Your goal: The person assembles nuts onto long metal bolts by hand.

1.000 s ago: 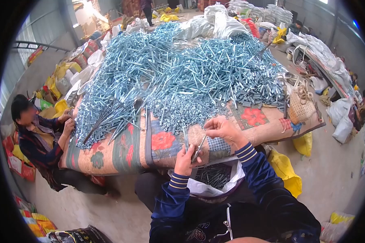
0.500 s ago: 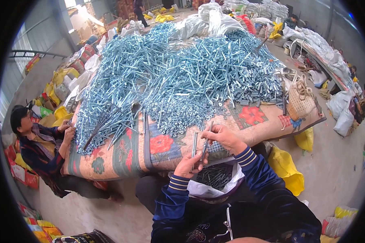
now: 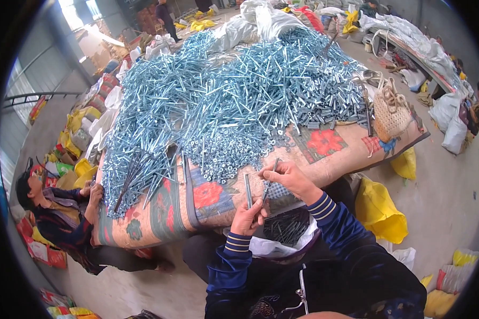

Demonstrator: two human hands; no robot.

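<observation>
Over the table's near edge, my left hand (image 3: 248, 217) is closed around the lower end of a long silver bolt (image 3: 248, 190), which points up and leans slightly left. My right hand (image 3: 291, 181), just right of it, pinches a thin dark metal rod (image 3: 274, 166). The rod slants down so that its lower end meets my left fingertips; whether the left fingers grip it too is hidden. Below both hands, a white-lined bag (image 3: 262, 246) holds many dark metal rods (image 3: 286, 227). A heap of small nuts (image 3: 223, 154) lies beyond my hands.
A large pile of silver bolts (image 3: 170, 85) covers the flower-patterned table cover (image 3: 324, 143). Short metal tubes (image 3: 330, 111) and a woven bag (image 3: 393, 114) lie at the right. Another person (image 3: 64, 212) works at the left edge. A yellow sack (image 3: 380, 212) stands beside my right arm.
The view has shifted slightly. The silver bolt in my left hand has tipped from leaning right to leaning slightly left, farther from the dark rod. Both hands keep their hold.
</observation>
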